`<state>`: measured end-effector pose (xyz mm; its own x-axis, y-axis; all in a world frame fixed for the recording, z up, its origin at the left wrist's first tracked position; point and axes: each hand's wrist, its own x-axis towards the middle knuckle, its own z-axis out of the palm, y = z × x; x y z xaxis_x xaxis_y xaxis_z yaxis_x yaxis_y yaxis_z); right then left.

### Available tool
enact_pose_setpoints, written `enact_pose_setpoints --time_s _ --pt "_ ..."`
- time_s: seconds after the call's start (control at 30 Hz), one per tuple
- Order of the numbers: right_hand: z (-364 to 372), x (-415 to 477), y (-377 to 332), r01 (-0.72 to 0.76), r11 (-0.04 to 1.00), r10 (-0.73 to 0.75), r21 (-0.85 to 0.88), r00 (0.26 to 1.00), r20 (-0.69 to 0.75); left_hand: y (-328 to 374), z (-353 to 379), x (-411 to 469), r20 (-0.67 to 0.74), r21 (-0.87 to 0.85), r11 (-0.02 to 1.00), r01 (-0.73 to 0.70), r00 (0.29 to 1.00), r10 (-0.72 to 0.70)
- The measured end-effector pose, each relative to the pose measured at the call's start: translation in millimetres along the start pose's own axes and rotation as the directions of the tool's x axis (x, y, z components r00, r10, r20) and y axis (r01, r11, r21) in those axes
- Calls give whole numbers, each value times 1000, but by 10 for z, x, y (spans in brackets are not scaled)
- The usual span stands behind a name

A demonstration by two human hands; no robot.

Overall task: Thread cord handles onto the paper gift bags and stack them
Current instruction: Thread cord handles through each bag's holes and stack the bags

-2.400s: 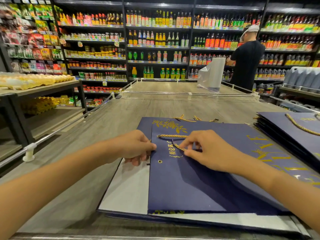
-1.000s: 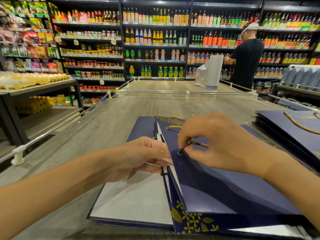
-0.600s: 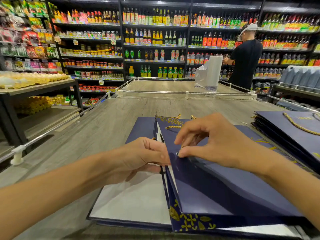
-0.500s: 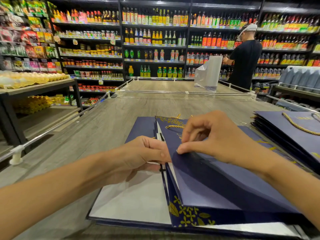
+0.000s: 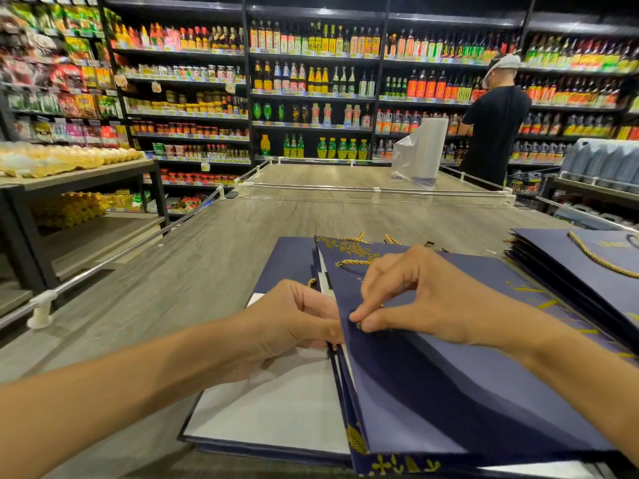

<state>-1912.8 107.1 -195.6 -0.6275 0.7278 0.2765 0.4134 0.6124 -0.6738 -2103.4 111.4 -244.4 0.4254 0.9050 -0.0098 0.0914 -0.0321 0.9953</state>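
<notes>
Table (image 5: pixel 214 271) of grey wood, open room ahead and left, rail along left edge. Finished stack (image 5: pixel 587 271) lies at right. Navy bag (image 5: pixel 449 392) lies flat near front edge, top panel lifted; light, stiff card, creases easily, best held by the rim. Left hand (image 5: pixel 294 323) fingers clamp the rim. Right hand (image 5: pixel 425 299) fingers pinch gold cord (image 5: pixel 352 262) end at the eyelet; soft, limp.

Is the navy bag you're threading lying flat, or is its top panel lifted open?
Lifted open. The navy bag's upper panel angles up off the white inside face, left hand beneath its edge, right hand pinching at the hole.
</notes>
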Motion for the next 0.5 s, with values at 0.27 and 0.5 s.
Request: enact_pose_setpoints --time_s 0.27,0.5 --pt "-68 8 25 -33 999 33 5 998 -48 -37 8 57 95 -2 996 -90 991 90" --pt "-152 0 60 -136 991 135 -19 991 -15 -22 -26 46 133 8 989 -146 981 144"
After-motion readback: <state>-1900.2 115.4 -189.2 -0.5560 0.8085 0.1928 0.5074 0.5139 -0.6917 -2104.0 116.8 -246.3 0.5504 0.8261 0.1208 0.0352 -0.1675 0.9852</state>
